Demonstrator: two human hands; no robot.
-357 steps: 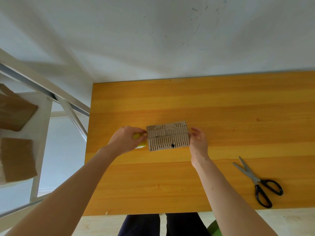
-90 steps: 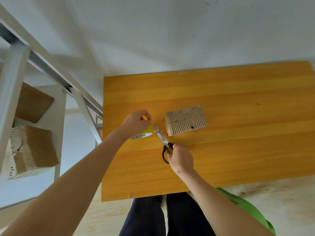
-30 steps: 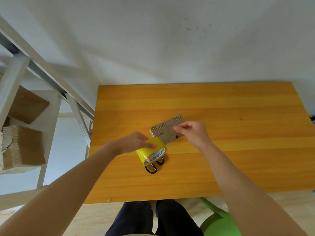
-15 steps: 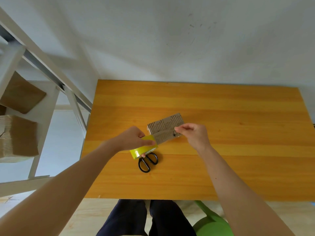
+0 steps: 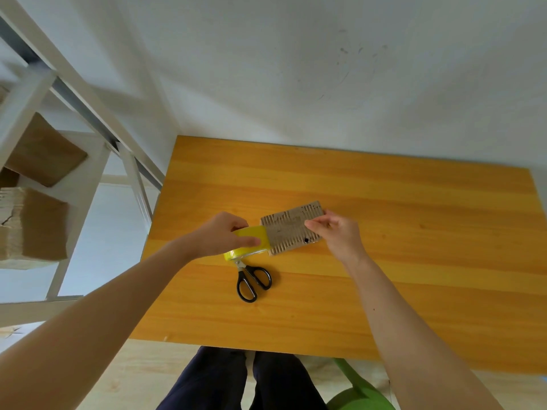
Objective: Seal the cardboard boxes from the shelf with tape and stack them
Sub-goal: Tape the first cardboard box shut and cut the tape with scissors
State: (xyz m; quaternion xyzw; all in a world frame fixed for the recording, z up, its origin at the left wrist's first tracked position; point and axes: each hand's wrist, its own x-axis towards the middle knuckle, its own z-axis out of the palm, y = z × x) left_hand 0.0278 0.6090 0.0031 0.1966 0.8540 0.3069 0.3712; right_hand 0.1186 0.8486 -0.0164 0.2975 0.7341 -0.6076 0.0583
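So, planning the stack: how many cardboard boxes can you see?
3: one box on the table; an upper box and a lower box on the shelf. More may be hidden there.

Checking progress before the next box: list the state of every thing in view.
cardboard box: lying on table
tape roll: against cardboard box's left edge
scissors: closed, lying on table
left grip: holds tape roll
right grip: pinches cardboard box's top
shelf boxes: on shelf
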